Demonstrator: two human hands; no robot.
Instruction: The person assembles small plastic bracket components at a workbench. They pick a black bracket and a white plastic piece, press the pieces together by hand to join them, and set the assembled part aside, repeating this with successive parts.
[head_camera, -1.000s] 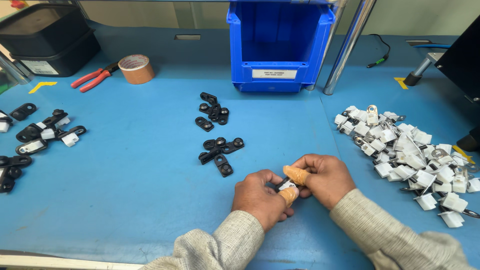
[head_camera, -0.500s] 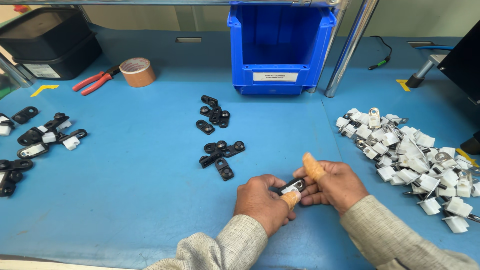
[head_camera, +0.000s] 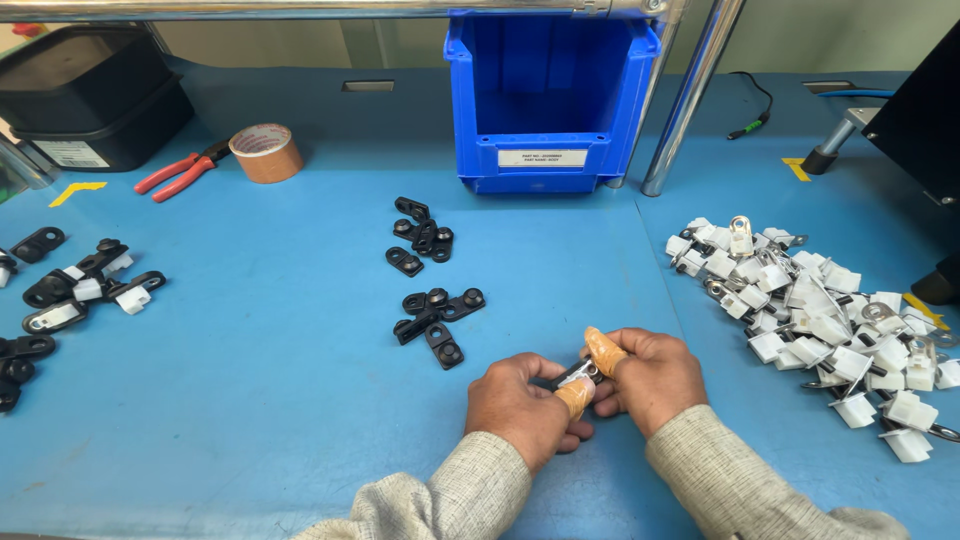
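Head view: compared with a second ago, the small clip (head_camera: 578, 374) has gone from being half hidden under the right thumb to lying pinched between both hands, its shiny metal face now turned up; the right finger cot, upright half a second ago, has tipped back down onto the part. My reading is that the fitting of the two pieces is under way rather than finished (the part is too covered to see a seated joint). The left hand (head_camera: 522, 407) is closed narrowly on the clip's lower end, its tan rubber cot pressing from 7 o'clock; the right hand (head_camera: 650, 377) grips the upper end, its cot at 1 o'clock of the part. The clip sits just above the blue table (head_camera: 250, 400), near its front edge. At 10 o'clock of the hands lies a loose cluster of black brackets (head_camera: 437, 318), matt, flat, with round bosses; a second cluster sits farther out at 11 o'clock. At 3 o'clock spreads a heap of white plastic pieces (head_camera: 820, 320), blocky, mixed with bright metal eyelets. At 12 o'clock stands an open-fronted blue bin (head_camera: 550, 100), glossy plastic. Far at 10 o'clock lie red-handled pliers (head_camera: 180, 168) beside a roll of brown tape (head_camera: 265, 152); assembled black-and-white parts (head_camera: 85, 290) lie at 9 o'clock.
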